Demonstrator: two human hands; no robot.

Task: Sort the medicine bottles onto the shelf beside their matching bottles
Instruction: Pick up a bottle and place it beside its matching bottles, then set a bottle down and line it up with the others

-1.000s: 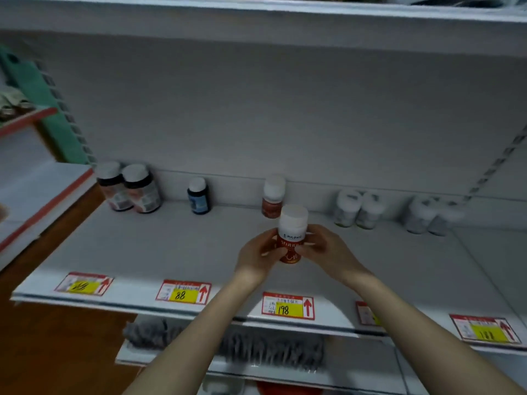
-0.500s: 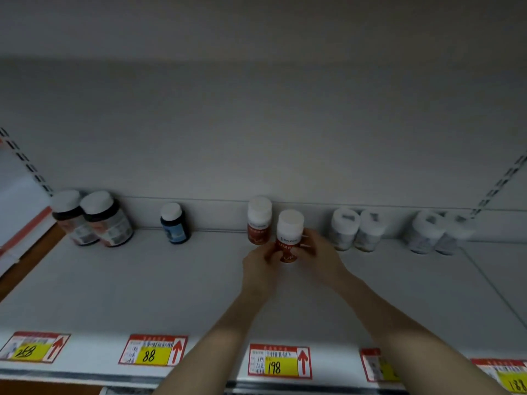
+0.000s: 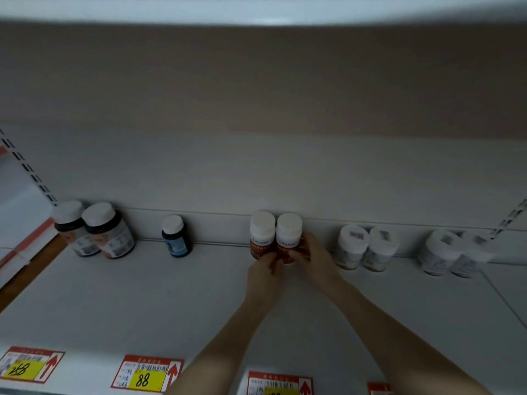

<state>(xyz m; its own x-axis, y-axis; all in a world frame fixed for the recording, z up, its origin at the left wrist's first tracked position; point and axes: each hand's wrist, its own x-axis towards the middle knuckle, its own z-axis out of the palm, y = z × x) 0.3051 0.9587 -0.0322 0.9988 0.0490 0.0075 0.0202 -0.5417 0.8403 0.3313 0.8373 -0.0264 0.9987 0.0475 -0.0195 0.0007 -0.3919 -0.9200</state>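
Observation:
Two red-labelled bottles with white caps stand side by side at the back of the white shelf. The right red bottle touches the matching left red bottle. My left hand and my right hand both hold the right bottle low down, fingers curled round its base from either side. Its lower label is hidden by my fingers.
Along the back wall stand two dark bottles at the left, a small blue bottle, a white pair and another white pair at the right. Price tags line the front edge. An upper shelf hangs overhead.
Both hands carried the red bottle from the front of the shelf to the back, until it touched the matching red bottle. The camera has come closer to the shelf.

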